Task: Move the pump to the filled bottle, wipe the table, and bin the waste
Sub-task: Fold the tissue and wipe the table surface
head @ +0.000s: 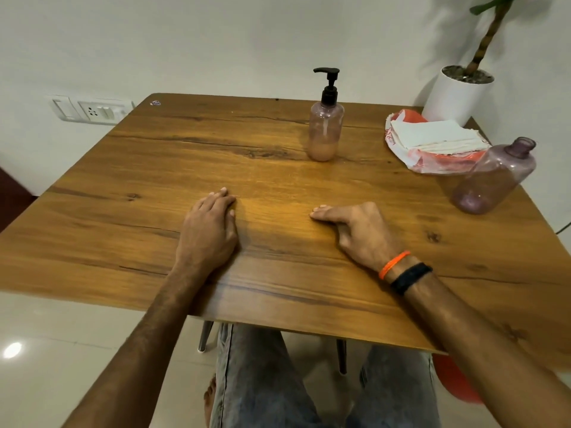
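Note:
A pink see-through bottle with a black pump on top stands upright at the back middle of the wooden table; pale liquid fills only its bottom. A larger purple bottle with no cap stands at the right edge. White folded cloths lie on an orange-and-white plastic bag between the two bottles. My left hand rests flat on the table near the front. My right hand also rests on the table, fingers pointing left and loosely bent. Both hold nothing.
A white pot with a plant stands on the back right corner. A wall socket plate is at the left behind the table. Something red sits on the floor under the table's right side. My legs are under the front edge.

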A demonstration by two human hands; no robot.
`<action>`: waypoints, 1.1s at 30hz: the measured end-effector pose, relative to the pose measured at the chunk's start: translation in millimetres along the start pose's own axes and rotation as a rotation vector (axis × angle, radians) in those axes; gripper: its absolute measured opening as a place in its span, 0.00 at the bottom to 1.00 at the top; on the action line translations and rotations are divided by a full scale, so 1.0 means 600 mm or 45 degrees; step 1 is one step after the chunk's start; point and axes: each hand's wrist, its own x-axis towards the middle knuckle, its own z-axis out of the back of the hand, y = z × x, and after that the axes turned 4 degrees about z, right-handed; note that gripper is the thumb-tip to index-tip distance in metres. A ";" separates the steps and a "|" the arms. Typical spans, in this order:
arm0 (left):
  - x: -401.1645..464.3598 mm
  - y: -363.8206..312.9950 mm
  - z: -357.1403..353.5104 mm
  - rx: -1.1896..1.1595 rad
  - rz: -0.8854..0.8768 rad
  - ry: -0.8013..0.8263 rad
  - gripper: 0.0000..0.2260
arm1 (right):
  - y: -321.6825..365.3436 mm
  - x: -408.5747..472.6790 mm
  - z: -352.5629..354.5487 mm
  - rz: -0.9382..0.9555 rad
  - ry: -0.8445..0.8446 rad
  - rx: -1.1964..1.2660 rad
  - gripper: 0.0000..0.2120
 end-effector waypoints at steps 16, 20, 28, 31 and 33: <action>0.000 0.001 -0.004 0.009 0.012 -0.013 0.18 | 0.087 -0.021 -0.012 -0.006 -0.146 0.273 0.20; -0.001 0.001 -0.003 0.007 0.005 -0.014 0.17 | 0.000 0.072 -0.006 -0.267 -0.256 0.009 0.19; -0.001 0.002 -0.001 0.013 0.002 -0.008 0.17 | 0.037 0.092 -0.051 -0.186 0.019 -0.128 0.21; 0.000 0.000 0.001 0.011 0.009 -0.002 0.17 | 0.096 0.034 -0.061 0.102 0.106 -0.014 0.22; -0.001 -0.001 0.002 0.012 0.018 0.001 0.17 | 0.121 -0.001 -0.058 0.208 0.136 0.084 0.21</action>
